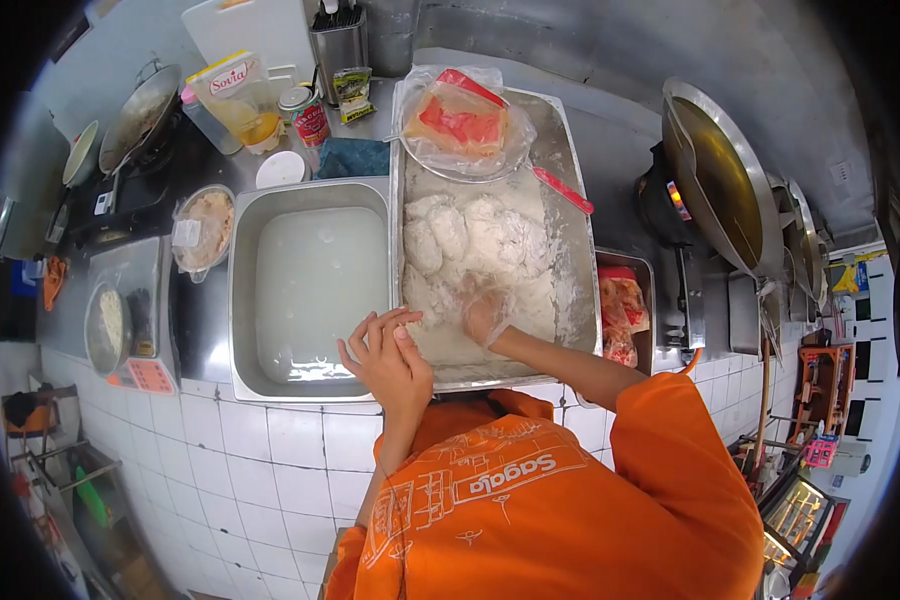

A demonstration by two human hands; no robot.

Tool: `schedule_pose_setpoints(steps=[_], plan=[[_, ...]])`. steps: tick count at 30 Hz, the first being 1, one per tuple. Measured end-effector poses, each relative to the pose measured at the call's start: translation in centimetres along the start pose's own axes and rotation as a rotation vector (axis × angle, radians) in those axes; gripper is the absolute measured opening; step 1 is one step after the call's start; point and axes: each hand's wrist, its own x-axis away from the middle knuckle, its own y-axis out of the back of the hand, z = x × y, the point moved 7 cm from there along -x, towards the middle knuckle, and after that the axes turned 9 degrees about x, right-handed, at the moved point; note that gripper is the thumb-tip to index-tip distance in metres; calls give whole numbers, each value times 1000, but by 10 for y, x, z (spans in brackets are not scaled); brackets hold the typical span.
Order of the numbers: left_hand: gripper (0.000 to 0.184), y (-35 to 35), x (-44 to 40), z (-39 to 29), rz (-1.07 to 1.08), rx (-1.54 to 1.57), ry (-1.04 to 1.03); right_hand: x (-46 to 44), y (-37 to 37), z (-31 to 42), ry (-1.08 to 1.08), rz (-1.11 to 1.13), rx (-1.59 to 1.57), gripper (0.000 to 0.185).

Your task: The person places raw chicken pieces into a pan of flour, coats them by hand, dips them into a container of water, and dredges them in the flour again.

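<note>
My left hand (385, 360) is held over the near edge between the two metal pans, fingers spread and nothing in it. My right hand (484, 312), which seems to wear a thin clear plastic glove, reaches down into the white flour (555, 318) in the right-hand metal tray (582, 262). Its fingers are partly buried beside a flour-coated piece (427, 292), so their grip is hidden. Further back in the flour lie more coated pieces (505, 235), probably meat. At the tray's far end, a sieve (450, 172) carries a plastic bag (470, 125) with red print.
Left of the tray stands a pan of cloudy liquid (320, 275). A plastic tub (204, 232) and a scale (135, 310) with a bowl (107, 328) are farther left. On the right are a large wok of oil (725, 180) and a small tray of red-printed packages (622, 310).
</note>
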Motion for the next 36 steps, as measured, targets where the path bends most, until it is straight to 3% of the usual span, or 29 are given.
schedule_pose_setpoints(steps=[2,6,9,12,15,18,21,23,25,27,29,31,33,36], plan=[[39,0,0,1,-7,1,-3,-6,7,-7,33,95,-95,54],[37,4,3,-1,-14,13,-13,-44,115,4,381,517,-266,59],[33,3,0,-1,-41,30,-28,-51,76,-60,99,784,-1158,68],[33,4,1,0,-44,27,-21,-34,90,-70,59,821,-1153,75],[33,2,0,-1,-39,24,-21,-33,111,-77,-189,727,-906,85],[33,1,1,0,-32,27,-11,-29,87,-76,224,465,-361,96],[34,0,0,1,-30,28,-8,0,147,13,404,394,100,98],[34,0,0,1,-23,31,-5,12,122,34,602,167,288,104],[35,1,0,1,-21,24,-1,9,70,23,688,222,-389,93],[35,1,0,2,-19,18,2,15,45,14,767,170,-471,79],[35,1,-1,2,-17,17,6,36,27,11,851,18,54,65],[35,0,-2,2,-13,19,17,37,9,5,635,221,-341,54],[35,1,-1,2,-11,16,20,41,-3,1,554,275,-415,50],[35,1,-2,1,-13,22,11,41,10,5,664,152,-145,54]])
